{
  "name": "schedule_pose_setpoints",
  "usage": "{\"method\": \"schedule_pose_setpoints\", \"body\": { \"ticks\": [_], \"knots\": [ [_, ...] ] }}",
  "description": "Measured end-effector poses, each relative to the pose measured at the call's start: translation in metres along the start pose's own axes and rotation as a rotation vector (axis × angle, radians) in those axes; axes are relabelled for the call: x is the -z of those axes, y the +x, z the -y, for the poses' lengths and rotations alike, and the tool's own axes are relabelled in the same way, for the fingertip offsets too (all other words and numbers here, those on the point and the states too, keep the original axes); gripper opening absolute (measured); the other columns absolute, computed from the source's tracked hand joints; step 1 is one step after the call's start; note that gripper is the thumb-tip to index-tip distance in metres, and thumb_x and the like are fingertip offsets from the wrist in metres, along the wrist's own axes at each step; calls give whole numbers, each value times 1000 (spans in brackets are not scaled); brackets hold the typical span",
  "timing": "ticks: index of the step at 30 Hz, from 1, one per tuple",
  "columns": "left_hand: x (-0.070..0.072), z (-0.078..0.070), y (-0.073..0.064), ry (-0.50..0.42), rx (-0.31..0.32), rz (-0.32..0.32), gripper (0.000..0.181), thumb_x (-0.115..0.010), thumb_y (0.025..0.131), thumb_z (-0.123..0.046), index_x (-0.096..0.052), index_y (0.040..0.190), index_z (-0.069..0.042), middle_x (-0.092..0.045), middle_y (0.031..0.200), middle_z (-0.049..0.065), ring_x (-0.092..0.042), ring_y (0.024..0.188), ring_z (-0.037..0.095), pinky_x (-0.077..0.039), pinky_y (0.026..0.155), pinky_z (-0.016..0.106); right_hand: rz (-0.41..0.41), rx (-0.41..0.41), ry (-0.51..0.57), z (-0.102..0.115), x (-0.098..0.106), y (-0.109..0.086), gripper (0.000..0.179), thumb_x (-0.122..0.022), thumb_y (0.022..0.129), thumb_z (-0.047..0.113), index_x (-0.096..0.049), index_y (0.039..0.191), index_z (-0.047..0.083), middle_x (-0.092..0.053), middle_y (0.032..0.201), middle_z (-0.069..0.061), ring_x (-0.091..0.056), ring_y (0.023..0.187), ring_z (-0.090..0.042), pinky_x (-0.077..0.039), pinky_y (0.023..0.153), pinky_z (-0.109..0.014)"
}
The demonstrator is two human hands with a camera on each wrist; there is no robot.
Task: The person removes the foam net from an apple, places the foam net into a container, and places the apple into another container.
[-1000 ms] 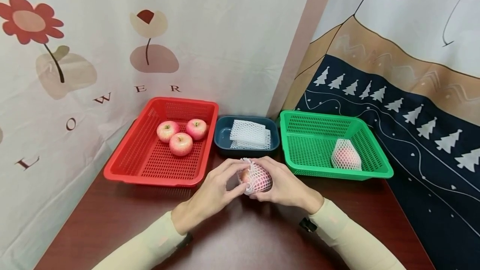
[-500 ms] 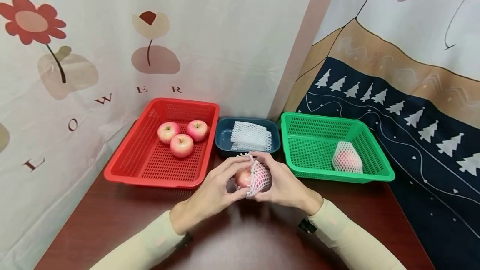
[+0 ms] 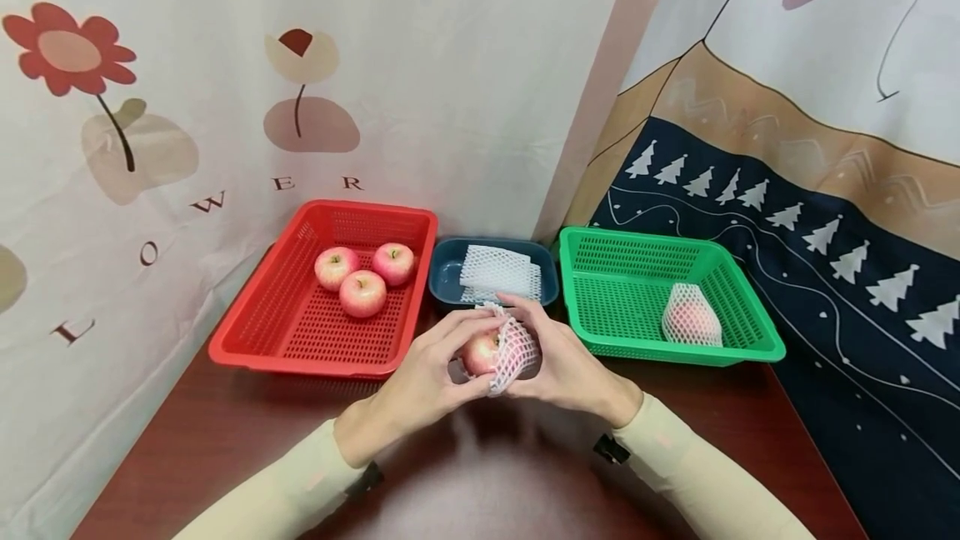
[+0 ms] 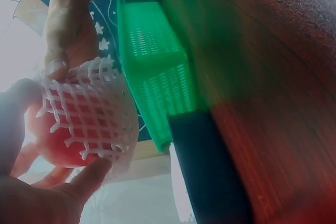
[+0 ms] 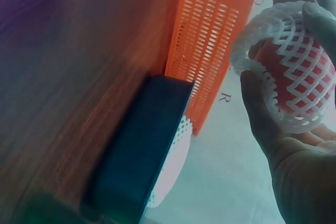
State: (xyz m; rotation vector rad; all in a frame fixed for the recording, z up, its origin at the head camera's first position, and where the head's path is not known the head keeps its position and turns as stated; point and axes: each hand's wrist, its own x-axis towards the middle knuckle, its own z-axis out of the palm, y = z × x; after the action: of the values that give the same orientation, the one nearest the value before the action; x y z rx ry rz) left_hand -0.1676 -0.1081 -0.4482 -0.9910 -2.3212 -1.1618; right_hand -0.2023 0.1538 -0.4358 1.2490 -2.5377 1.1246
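Observation:
Above the middle of the table, both hands hold one apple [image 3: 480, 354] partly inside a white foam fruit net [image 3: 517, 350]. My left hand [image 3: 423, 365] curls round the apple's bare left side, fingertips at the net's rim. From the right, my right hand [image 3: 572, 367] grips the netted side between thumb and fingers. The left wrist view shows the net's ragged edge [image 4: 89, 108] across the red apple [image 4: 44, 137]. In the right wrist view, the net [image 5: 302, 77] wraps the apple, with the thumb and fingers on it.
A red basket [image 3: 300, 359] with three bare apples [image 3: 363, 293] stands at left. Behind the hands, a dark blue tray [image 3: 446, 273] holds flat foam nets [image 3: 498, 273]. At right, a green basket [image 3: 622, 340] contains one netted apple [image 3: 692, 315]. Patterned curtains [image 3: 465, 90] hang behind.
The net's edge now sits further right on the apple, so more bare skin and the stem end show at left. Both hands stay nearly in place, their upper fingers slightly raised.

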Motion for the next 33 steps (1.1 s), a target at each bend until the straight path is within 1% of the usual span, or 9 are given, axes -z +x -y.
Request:
{"method": "schedule_pose_setpoints", "body": {
  "ticks": [6,9,12,15,22,24,27,29,33],
  "knots": [
    [2,1,-2,-10,-7,-39,75,-103,88,-15,-71,155,-14,-70,155,10,-71,141,27,-69,109,36,27,-17,9,2,1,2,119,-108,86,30,-34,179,17,-69,159,-4,-72,140,-19,-65,116,-38],
    [4,2,-3,-14,19,-44,75,-103,88,-15,-71,156,-16,-69,156,8,-71,141,26,-68,110,34,18,-20,-8,3,3,2,115,-106,88,27,-35,178,19,-72,157,-6,-74,138,-20,-67,114,-40],
    [7,1,-3,-12,50,-54,75,-104,87,-16,-72,155,-18,-69,156,8,-72,140,26,-69,108,37,6,-24,-24,1,6,0,107,-104,90,25,-39,175,18,-73,156,-7,-75,138,-21,-67,113,-41],
    [10,1,-4,-3,72,-62,76,-105,86,-17,-73,155,-19,-70,155,7,-72,139,25,-69,109,39,-19,2,-45,-2,9,0,91,-102,91,23,-51,166,14,-74,154,-6,-76,133,-20,-68,110,-39],
    [12,3,-3,17,81,-53,75,-105,86,-20,-73,154,-19,-70,154,5,-71,141,23,-69,110,39,-92,140,-126,-3,13,2,52,-99,92,16,-76,139,13,-77,140,-4,-76,128,-21,-70,105,-38],
    [12,3,-3,22,81,-53,75,-105,86,-20,-73,154,-19,-70,154,5,-72,141,23,-69,109,40,-119,159,-151,-2,14,2,43,-98,92,12,-82,131,14,-76,136,-5,-76,125,-22,-72,98,-35],
    [12,4,-3,31,71,-63,75,-106,85,-19,-74,153,-19,-71,153,5,-73,138,23,-70,107,40,-153,170,-172,0,15,1,35,-100,89,5,-86,120,13,-76,130,-6,-75,118,-23,-71,86,-27],
    [12,4,-3,38,63,-73,74,-106,84,-17,-74,152,-18,-72,152,5,-74,136,24,-71,106,39,-170,170,-183,2,16,1,34,-100,87,2,-87,116,14,-76,126,-6,-74,115,-22,-70,81,-23],
    [13,4,-2,41,66,-90,71,-106,84,-17,-76,148,-18,-73,151,4,-74,135,23,-71,105,36,-189,165,-179,3,17,-1,32,-99,89,0,-85,115,13,-80,123,-6,-76,109,-19,-68,79,-20]
  ]
}}
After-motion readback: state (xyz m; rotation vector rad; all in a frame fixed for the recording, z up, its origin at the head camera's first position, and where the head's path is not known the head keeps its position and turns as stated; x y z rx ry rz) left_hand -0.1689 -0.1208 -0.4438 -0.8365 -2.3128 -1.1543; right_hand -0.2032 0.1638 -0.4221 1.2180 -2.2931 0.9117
